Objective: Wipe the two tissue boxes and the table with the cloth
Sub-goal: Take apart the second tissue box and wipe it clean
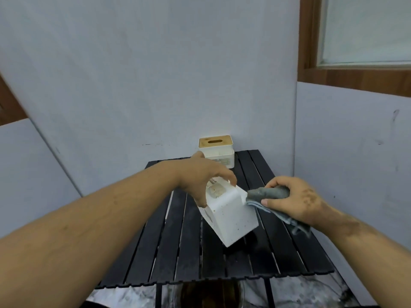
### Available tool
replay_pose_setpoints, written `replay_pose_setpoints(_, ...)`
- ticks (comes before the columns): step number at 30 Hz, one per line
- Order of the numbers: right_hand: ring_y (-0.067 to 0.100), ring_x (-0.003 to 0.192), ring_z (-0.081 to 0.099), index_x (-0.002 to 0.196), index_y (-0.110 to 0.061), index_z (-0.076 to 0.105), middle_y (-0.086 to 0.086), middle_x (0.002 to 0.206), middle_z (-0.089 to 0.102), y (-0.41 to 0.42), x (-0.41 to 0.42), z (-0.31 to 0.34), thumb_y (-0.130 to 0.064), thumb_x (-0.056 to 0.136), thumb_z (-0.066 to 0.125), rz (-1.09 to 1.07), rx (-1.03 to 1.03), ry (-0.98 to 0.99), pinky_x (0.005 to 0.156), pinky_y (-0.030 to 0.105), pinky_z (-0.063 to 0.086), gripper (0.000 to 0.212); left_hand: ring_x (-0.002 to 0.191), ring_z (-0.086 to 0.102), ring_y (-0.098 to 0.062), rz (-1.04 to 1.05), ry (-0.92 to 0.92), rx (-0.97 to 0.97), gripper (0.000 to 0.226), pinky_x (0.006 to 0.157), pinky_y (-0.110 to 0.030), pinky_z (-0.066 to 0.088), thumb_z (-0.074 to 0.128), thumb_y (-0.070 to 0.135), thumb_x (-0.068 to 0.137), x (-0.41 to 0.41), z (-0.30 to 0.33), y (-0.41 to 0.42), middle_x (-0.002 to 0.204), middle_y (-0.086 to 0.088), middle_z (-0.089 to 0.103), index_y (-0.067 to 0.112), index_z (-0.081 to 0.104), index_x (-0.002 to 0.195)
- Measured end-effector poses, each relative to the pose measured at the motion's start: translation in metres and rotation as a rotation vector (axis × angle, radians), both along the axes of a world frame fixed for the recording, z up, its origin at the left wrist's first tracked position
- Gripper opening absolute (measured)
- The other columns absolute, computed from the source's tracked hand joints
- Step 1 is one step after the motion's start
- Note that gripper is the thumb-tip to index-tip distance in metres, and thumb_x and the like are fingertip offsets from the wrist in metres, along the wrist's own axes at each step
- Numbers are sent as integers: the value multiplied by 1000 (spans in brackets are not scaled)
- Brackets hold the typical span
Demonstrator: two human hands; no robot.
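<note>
Grey cloth (270, 193) is bunched in the right grip (295, 201), touching the tilted white tissue box (231, 218), clamped by the left grip (204, 176) mid-desk (169, 258). At 12 o'clock stands tissue box 2 (216, 150); labels unreadable.

The tilted tissue box (231, 218) is white with small brown specks, the rear tissue box (219, 152) is white with a tan wooden lid, the cloth (269, 193) is grey, and the slatted table (178, 252) is black.

Soft even light, wide-angle edge distortion
</note>
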State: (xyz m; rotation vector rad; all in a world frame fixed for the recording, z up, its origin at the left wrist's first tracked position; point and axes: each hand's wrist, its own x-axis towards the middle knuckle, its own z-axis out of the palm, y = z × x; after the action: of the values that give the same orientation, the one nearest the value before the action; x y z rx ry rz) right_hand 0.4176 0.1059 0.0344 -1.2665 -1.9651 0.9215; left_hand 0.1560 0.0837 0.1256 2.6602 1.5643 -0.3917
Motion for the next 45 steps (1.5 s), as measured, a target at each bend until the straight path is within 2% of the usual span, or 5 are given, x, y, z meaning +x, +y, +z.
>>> replay_pose_setpoints(7, 34, 70, 70, 94, -22, 63, 6, 92, 61, -4, -23, -5, -23, 85, 79, -122, -77, 322, 54, 43, 62, 18, 105, 59, -2, 249, -510, 93, 71, 100, -39, 45, 85, 51, 53, -20, -12, -29, 110, 23, 63, 47, 54, 117)
replay_pose_setpoints(11, 15, 88, 68, 96, -26, 63, -6, 93, 67, -3, -44, -6, -26, 84, 79, -121, 18, 348, 68, 21, 55, 19, 87, 63, -10, 372, -759, 151, 70, 78, -34, 58, 82, 59, 52, -24, -35, -54, 106, 19, 65, 44, 59, 115)
replay_pose_setpoints(19, -4, 94, 65, 101, -34, 72, -19, 99, 70, -12, -85, 19, -19, 78, 85, 126, 134, 404, 77, 10, 54, 30, 76, 53, -5, 493, -1170, 355, 70, 64, -14, 47, 82, 57, 46, -25, -79, -77, 103, 15, 65, 43, 64, 112)
replay_pose_setpoints(24, 2, 99, 66, 101, -31, 76, -17, 102, 71, 6, -96, 20, -13, 76, 86, 81, 186, 369, 90, 26, 57, 32, 76, 51, 1, 511, -1270, 341, 69, 65, -11, 46, 85, 54, 44, -27, -83, -75, 100, 16, 64, 44, 66, 110)
replay_pose_setpoints(45, 14, 96, 66, 96, -16, 74, -3, 99, 69, 10, -99, 13, -1, 68, 72, 457, 252, 389, 81, 19, 51, 32, 77, 52, 1, 532, -1305, 354, 73, 67, -10, 44, 85, 54, 45, -49, -86, -83, 96, 14, 64, 41, 69, 115)
